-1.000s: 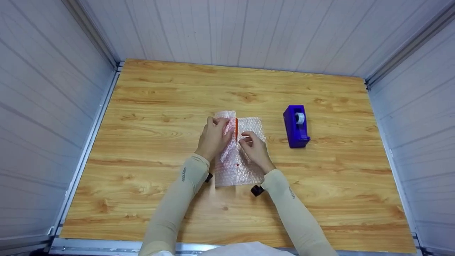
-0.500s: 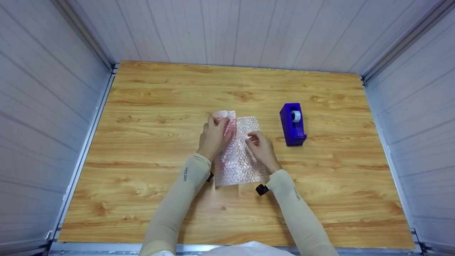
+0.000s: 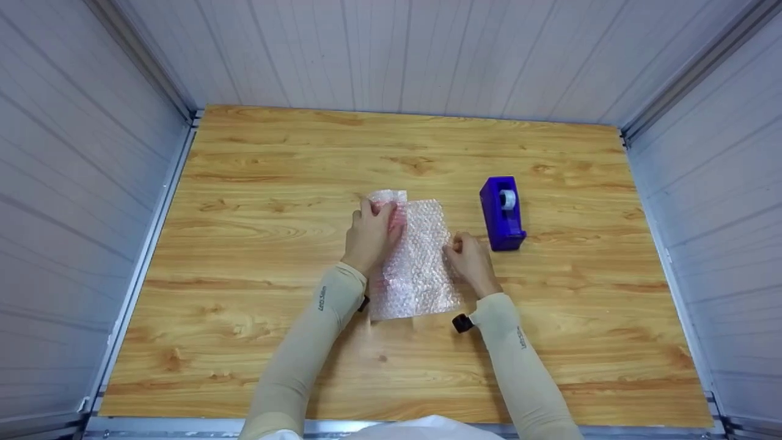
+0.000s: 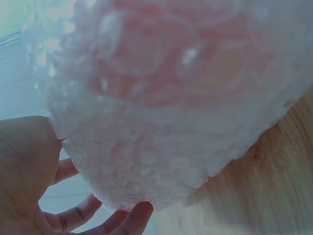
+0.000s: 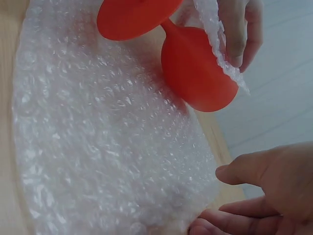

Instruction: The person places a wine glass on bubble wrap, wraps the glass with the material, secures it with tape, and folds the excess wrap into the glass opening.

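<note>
From the head view, a sheet of bubble wrap [image 3: 429, 256] lies near the middle of the wood-grained tabletop [image 3: 275, 214], with a flap folded over along its left side. The left hand [image 3: 369, 239] curls over this flap near its far end, where a reddish tint shows through. The right hand [image 3: 473, 264] is at the right edge of the wrap with its fingers bent. Farther right, apart from the wrap, a purple-blue tape dispenser [image 3: 504, 227] stands with 1 roll of clear tape [image 3: 507, 200] in it. Pale sleeves cover the 2 forearms. From the left wrist, the wrap fills most of the view, blurred red showing through its bubbles; the left hand has hold of its edge, fingers bent and spread apart. From the right wrist, a red goblet [image 5: 195, 68] lies tipped on its side at the far end of the wrap, its base and part of its bowl uncovered, the flap against it. The right hand is partly open, thumb apart from the fingers, at the wrap's edge; whether it touches the tabletop I cannot tell.
</note>
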Tool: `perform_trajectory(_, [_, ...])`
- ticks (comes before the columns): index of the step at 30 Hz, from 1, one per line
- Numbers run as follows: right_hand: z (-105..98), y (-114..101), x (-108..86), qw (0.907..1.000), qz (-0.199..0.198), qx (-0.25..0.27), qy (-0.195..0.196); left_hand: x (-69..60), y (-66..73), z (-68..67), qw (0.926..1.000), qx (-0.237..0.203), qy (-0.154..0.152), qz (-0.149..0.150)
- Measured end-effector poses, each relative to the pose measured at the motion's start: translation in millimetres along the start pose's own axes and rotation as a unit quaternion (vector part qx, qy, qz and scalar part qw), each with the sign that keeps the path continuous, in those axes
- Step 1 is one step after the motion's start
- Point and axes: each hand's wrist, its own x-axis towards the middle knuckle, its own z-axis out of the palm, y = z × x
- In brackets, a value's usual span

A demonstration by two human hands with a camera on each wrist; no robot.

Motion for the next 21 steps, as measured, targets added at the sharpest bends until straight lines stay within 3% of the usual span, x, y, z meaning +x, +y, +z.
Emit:
perform_trajectory(7, [3.2, -1.5, 1.7, 0.9996, 0.019, 0.007, -0.018, 0.2, -0.8, -0.1, 1.0, 0.0, -0.005, -0.001])
perform_trajectory(15, [5.7, -0.7, 5.3, 0.9938, 0.048, 0.076, -0.065, 0.5, -2.6, -0.6, 1.0, -0.003, 0.0, 0.001])
perform_trajectory(19, [5.3, -0.8, 5.3, 0.987, 0.06, 0.123, -0.085, -0.1, -4.1, -0.5, 0.9999, -0.01, -0.002, -0.003])
perform_trajectory(21, [4.9, -1.4, 5.0, 0.9774, 0.072, 0.171, -0.102, -0.6, -5.2, -0.4, 0.9999, -0.014, -0.002, -0.003])
